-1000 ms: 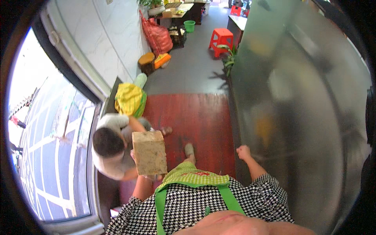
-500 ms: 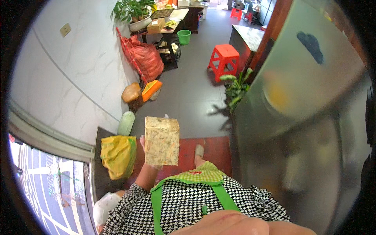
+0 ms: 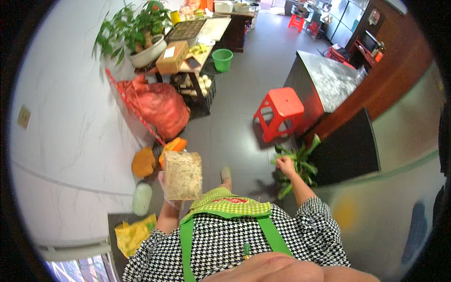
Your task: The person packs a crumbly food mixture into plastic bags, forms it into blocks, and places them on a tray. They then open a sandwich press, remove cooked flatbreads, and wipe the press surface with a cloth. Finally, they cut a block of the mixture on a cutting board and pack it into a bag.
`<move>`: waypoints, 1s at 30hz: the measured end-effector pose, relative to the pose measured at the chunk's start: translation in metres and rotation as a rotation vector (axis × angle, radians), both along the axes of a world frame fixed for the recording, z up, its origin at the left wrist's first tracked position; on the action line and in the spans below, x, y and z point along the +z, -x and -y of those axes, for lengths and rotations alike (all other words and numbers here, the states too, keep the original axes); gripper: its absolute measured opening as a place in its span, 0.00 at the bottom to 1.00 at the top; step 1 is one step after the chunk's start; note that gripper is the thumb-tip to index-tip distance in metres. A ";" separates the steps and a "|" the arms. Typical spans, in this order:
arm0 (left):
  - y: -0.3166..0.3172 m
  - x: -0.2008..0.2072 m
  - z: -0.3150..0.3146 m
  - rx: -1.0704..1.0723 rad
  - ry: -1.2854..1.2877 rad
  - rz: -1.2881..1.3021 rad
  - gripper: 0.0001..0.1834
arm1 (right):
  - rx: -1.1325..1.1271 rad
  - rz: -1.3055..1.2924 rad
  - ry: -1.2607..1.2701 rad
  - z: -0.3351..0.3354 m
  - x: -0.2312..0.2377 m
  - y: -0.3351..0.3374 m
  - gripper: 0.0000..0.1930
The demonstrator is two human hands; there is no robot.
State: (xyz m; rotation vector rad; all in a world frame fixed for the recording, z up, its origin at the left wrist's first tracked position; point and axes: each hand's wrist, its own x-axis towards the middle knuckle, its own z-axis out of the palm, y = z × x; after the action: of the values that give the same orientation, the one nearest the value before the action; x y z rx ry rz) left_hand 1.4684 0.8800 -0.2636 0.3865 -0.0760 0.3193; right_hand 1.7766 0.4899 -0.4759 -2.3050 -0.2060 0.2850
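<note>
Here left hand (image 3: pixel 170 199) cradles pale block (image 3: pixel 182 175).

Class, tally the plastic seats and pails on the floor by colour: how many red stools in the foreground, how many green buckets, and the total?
Red stool: 1
Green bucket: 1
Total: 2
More red stools far back are too small to count.
</note>
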 end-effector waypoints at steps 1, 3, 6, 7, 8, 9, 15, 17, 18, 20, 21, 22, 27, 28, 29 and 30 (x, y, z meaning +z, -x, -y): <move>-0.008 0.000 0.003 0.035 -0.027 -0.052 0.41 | -0.074 -0.082 0.040 0.015 -0.008 0.019 0.20; -0.020 0.001 0.015 0.008 -0.012 0.003 0.39 | -0.043 -0.373 0.107 0.051 -0.037 0.079 0.20; -0.040 0.010 0.025 -0.175 0.072 -0.011 0.36 | 0.108 -0.571 0.319 0.120 -0.078 0.179 0.18; -0.049 0.014 0.027 -0.201 0.099 -0.070 0.35 | 0.125 -0.632 0.339 0.144 -0.084 0.205 0.18; -0.056 0.019 0.028 -0.239 0.129 -0.042 0.35 | 0.136 -0.694 0.383 0.165 -0.088 0.226 0.17; -0.066 0.023 0.028 -0.240 0.164 -0.108 0.35 | 0.123 -0.733 0.411 0.184 -0.088 0.238 0.17; -0.104 0.034 0.019 -0.243 0.094 -0.063 0.38 | 0.039 -0.818 0.407 0.241 -0.078 0.226 0.15; -0.108 0.025 0.017 -0.270 0.177 -0.027 0.39 | 0.026 -0.750 0.363 0.238 -0.078 0.190 0.14; -0.109 0.017 0.017 -0.240 0.073 0.013 0.43 | 0.057 -0.654 0.326 0.231 -0.074 0.161 0.14; -0.115 0.001 0.015 -0.219 0.223 -0.099 0.44 | 0.267 -0.280 0.205 0.205 -0.054 0.094 0.13; -0.119 -0.006 0.012 -0.250 0.302 -0.134 0.44 | 0.347 -0.100 0.180 0.185 -0.037 0.059 0.13; -0.125 -0.012 0.010 -0.199 0.325 -0.160 0.42 | -0.083 -0.247 -0.119 0.164 -0.014 0.023 0.12; -0.170 -0.002 -0.042 0.054 0.020 -0.640 0.34 | -0.020 -0.147 -0.062 0.047 0.091 -0.086 0.15; -0.178 0.012 -0.063 0.296 -0.205 -0.773 0.34 | -0.010 -0.239 -0.103 0.031 0.100 -0.104 0.13; -0.184 0.025 -0.082 0.356 -0.300 -0.780 0.34 | 0.057 -0.115 -0.161 0.010 0.093 -0.100 0.13; -0.188 0.034 -0.102 0.270 -0.405 -0.715 0.34 | 0.003 0.024 -0.132 0.010 0.085 -0.106 0.14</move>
State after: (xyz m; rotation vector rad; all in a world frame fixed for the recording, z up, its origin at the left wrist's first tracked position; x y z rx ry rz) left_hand 1.6569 0.9825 -0.2292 0.8971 0.6253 0.4166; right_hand 1.8822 0.4802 -0.3906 -2.1787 -0.2333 0.2387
